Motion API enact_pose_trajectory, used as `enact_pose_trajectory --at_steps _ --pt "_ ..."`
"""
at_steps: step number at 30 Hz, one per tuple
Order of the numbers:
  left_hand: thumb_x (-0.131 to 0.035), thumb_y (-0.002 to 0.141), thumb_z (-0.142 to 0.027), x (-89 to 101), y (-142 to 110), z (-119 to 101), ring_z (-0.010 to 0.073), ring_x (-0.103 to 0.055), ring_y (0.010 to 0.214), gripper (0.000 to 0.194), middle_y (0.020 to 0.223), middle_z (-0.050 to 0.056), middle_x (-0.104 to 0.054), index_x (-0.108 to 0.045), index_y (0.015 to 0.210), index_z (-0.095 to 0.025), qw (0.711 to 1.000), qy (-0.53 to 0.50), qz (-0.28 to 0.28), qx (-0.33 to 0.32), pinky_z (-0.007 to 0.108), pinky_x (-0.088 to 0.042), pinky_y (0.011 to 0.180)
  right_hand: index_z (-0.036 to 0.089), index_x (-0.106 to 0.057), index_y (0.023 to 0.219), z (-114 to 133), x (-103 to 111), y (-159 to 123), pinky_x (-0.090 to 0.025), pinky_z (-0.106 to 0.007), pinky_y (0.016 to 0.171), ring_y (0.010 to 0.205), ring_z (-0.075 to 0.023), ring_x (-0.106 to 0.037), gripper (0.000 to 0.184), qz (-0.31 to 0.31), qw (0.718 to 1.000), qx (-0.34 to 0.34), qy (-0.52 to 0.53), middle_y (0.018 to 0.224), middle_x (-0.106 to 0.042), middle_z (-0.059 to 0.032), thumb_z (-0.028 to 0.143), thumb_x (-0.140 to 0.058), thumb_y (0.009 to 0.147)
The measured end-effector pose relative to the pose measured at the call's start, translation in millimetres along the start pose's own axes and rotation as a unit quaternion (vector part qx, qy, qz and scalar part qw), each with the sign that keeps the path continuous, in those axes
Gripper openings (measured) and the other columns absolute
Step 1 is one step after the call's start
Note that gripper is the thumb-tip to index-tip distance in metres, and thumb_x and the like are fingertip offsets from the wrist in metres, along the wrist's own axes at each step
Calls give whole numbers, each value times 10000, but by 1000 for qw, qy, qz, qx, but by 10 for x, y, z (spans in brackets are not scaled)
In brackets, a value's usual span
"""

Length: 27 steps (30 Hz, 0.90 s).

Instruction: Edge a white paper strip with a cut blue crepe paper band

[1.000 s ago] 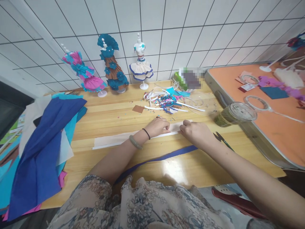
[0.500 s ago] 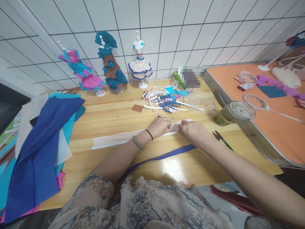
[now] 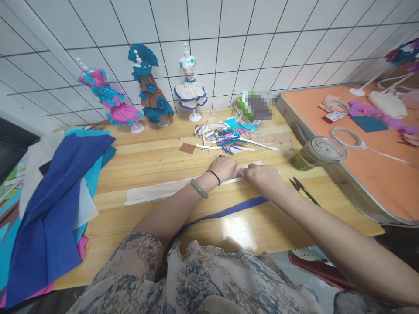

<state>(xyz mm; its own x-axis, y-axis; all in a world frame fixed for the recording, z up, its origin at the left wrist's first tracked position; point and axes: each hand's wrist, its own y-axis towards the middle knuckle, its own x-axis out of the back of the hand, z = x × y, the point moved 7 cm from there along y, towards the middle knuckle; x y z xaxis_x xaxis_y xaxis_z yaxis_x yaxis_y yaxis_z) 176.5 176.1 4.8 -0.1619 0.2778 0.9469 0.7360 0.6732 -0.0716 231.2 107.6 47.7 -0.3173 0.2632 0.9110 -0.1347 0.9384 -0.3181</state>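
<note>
The light wooden table (image 3: 137, 159) runs up to a wall of white tiles (image 3: 268, 52) with dark joints; at three o'clock from the hands, an orange table (image 3: 376, 179) with a pale rim stands against it. One pale strip (image 3: 163, 188) lies on the wood, stretching from under the hands toward nine o'clock. The left hand (image 3: 224, 168) curls its fingers over it; whether they grasp or only press, one cannot tell. The right hand (image 3: 262, 177) pinches the strip just beside them. One bracelet (image 3: 199, 189) and one black band (image 3: 214, 176) circle the left wrist.

Three dressed doll stands (image 3: 191, 93) line the wall between ten and eleven o'clock. One heap of scraps (image 3: 229, 137) sits at twelve, one brown square (image 3: 187, 148) at ten. One lidded cup (image 3: 304, 159) is near two, one pair of snips (image 3: 306, 190) just past three, one blue strip (image 3: 229, 211) near seven. Coloured sheets (image 3: 55, 209) pile up toward nine, too overlapped to count.
</note>
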Motion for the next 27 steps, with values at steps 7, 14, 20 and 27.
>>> enact_pose_trajectory --at_steps 7,14,20,27 --pt "-547 710 -559 20 13 -23 221 -614 800 394 771 85 -671 -681 719 -188 1000 9 21 11 300 -446 713 96 -647 853 -18 -3 44 -419 -289 550 761 -274 -647 244 6 1000 -1 2 855 -636 -184 76 -408 811" --pt "-511 713 -557 6 43 -37 251 -615 801 444 805 132 -668 -695 771 -157 999 36 36 14 324 -454 701 76 -651 858 -17 -31 52 -438 -291 598 793 -261 -645 247 2 1000 -11 -5 858 -644 -206 65 -408 813" --pt "-501 711 -554 -15 55 -46 264 -623 789 458 803 140 -670 -696 788 -147 999 44 23 7 335 -464 684 66 -650 880 12 -37 52 -438 -289 605 784 -252 -646 243 -4 1000 -14 -6 858 -643 -219 74 -415 818" --pt "-505 733 -515 5 41 -52 252 -623 820 414 826 134 -673 -694 795 -152 999 45 21 6 327 -464 709 66 -655 846 52 -30 65 -429 -292 573 765 -267 -650 264 -11 1000 -13 -1 838 -646 -213 45 -395 802"
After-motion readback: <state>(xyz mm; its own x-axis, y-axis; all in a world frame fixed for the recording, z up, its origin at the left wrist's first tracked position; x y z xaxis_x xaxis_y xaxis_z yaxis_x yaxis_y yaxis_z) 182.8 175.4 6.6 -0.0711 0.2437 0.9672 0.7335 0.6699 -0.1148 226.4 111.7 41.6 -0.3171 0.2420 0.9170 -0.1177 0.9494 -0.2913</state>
